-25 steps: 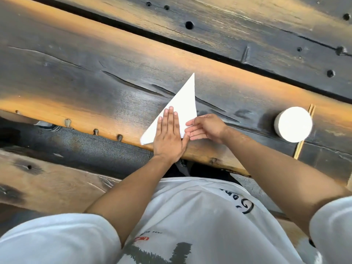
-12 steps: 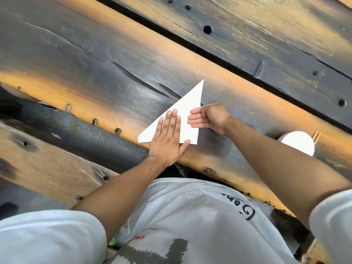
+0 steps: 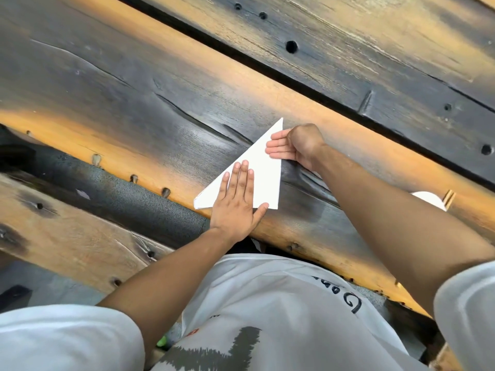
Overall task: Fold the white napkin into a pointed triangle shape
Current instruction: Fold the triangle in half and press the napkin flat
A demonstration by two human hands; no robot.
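The white napkin (image 3: 263, 171) lies folded into a flat triangle on the dark wooden table, its sharp tip pointing away from me. My left hand (image 3: 237, 200) lies flat on its near part, fingers straight and together, thumb spread along the near edge. My right hand (image 3: 293, 145) presses with straight fingers on the right edge near the tip, and covers a little of that edge.
The table (image 3: 160, 111) is made of burnt dark and orange planks with gaps and bolt holes. A white round object (image 3: 431, 199) with light wooden sticks (image 3: 448, 198) beside it peeks out behind my right forearm. The table's near edge runs just under my left wrist.
My right hand has slid up the napkin's right edge from near the bottom corner toward the tip. My left hand has stayed flat on the napkin. The camera view has shifted.
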